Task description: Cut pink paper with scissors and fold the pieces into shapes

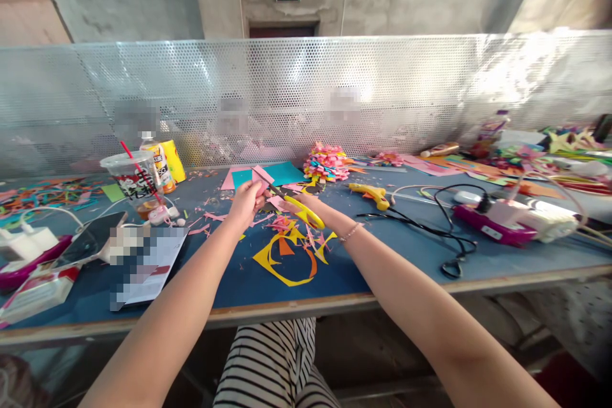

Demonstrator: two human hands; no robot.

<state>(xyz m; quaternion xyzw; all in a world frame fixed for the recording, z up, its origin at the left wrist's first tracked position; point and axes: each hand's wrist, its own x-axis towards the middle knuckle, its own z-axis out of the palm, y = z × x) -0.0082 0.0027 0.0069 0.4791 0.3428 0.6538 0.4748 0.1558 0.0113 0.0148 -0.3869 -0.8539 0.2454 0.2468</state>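
A small piece of pink paper is pinched between the fingers of my left hand. My right hand grips scissors with yellow handles, their dark blades pointing left and lying against the pink paper. Whether the blades are apart there is too small to tell. Beyond my hands lies a turquoise sheet over a pink one. Yellow paper offcuts, with orange and pink scraps, are scattered on the table below them. A layered ball of colourful paper pieces stands behind my right hand.
A yellow glue gun with a black cable lies to the right, near a purple power strip. On the left are a plastic cup, a bottle and a tablet-like screen. A perforated metal panel borders the table's back.
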